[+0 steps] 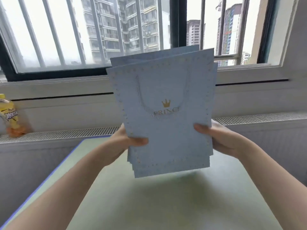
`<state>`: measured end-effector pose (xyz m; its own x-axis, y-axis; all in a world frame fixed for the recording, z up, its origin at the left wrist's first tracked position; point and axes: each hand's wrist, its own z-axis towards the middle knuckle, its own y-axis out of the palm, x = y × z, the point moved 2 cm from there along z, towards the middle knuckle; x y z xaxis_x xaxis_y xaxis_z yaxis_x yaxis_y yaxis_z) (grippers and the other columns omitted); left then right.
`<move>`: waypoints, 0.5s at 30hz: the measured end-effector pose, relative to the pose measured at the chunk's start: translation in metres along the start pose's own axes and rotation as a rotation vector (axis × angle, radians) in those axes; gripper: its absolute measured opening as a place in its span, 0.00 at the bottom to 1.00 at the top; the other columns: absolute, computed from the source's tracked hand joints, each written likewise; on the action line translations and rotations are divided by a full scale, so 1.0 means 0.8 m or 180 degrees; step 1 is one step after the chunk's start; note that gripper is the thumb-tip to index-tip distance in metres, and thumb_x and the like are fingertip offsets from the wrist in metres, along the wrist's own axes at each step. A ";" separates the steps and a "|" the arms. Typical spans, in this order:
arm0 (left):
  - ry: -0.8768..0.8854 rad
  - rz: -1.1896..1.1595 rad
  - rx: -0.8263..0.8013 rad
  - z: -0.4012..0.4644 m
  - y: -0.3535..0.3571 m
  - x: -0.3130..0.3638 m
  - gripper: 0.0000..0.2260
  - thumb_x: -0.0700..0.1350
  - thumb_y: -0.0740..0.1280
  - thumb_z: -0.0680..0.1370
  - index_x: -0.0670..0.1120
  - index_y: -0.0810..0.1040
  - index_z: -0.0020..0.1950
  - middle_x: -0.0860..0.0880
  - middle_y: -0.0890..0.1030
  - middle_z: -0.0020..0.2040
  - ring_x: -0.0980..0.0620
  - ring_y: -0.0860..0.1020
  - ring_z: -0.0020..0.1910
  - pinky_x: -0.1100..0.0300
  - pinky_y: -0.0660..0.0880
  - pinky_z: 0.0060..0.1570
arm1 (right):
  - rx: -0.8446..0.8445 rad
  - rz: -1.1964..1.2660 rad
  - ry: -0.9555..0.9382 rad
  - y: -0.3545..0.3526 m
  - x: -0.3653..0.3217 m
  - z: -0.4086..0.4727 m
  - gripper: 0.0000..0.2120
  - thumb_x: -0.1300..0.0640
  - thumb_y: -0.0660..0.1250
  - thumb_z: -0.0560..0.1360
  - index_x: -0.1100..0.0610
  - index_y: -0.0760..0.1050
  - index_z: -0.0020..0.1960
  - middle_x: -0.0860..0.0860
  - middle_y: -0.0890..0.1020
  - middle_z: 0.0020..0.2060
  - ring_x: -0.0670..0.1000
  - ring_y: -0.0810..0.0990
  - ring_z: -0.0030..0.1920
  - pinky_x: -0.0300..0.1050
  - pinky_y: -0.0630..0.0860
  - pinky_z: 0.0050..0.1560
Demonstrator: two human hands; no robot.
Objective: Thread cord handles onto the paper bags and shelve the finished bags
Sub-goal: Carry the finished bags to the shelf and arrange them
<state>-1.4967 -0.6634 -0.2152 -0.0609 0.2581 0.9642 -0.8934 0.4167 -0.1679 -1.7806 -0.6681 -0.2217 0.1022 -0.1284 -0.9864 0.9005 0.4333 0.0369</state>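
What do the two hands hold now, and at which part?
Both hold a stack of flat blue paper bags upright above the green table: the left hand grips its lower left edge, the right hand its lower right edge.

A wide barred window fills the far wall, grey daylight and apartment towers beyond it. Below the window runs a slatted vent ledge; nearer lies a green table.

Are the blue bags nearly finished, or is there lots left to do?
The front bag already has its white cord handle threaded. The left hand and right hand hold the whole stack of bags above the green table. Shelving is left. Whether the bags behind have handles is hidden.
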 end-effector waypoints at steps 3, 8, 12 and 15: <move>0.0163 -0.0092 0.0163 -0.020 -0.014 0.015 0.46 0.54 0.82 0.57 0.42 0.67 0.70 0.49 0.81 0.58 0.50 0.79 0.58 0.63 0.77 0.48 | -0.0059 -0.0332 -0.0109 0.015 -0.007 -0.003 0.47 0.48 0.81 0.58 0.58 0.63 0.70 0.55 0.77 0.63 0.55 0.75 0.64 0.51 0.72 0.64; 0.0345 -0.0157 0.0112 -0.054 -0.021 0.017 0.54 0.62 0.81 0.51 0.46 0.63 0.71 0.55 0.81 0.57 0.56 0.79 0.56 0.65 0.76 0.47 | -0.0316 -0.0418 -0.0125 0.026 0.011 -0.026 0.36 0.56 0.77 0.64 0.62 0.68 0.68 0.58 0.75 0.65 0.57 0.72 0.67 0.60 0.60 0.71; 0.0478 -0.0293 0.0222 -0.069 -0.027 0.014 0.58 0.63 0.80 0.51 0.44 0.60 0.73 0.54 0.81 0.59 0.56 0.79 0.58 0.65 0.76 0.48 | -0.0403 -0.0642 -0.0089 0.039 -0.007 -0.032 0.38 0.53 0.78 0.63 0.61 0.69 0.68 0.56 0.76 0.64 0.56 0.73 0.67 0.59 0.62 0.71; 0.0628 -0.0318 0.0202 -0.067 -0.033 0.023 0.55 0.65 0.78 0.53 0.49 0.59 0.74 0.53 0.78 0.63 0.53 0.77 0.61 0.62 0.76 0.51 | -0.0502 -0.0615 -0.0298 0.050 -0.032 -0.034 0.41 0.48 0.80 0.61 0.60 0.68 0.68 0.58 0.77 0.63 0.56 0.75 0.64 0.52 0.73 0.63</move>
<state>-1.4503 -0.6228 -0.2037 0.1119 0.3863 0.9156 -0.9172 0.3947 -0.0544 -1.7589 -0.6235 -0.1994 -0.0201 -0.3010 -0.9534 0.8308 0.5255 -0.1834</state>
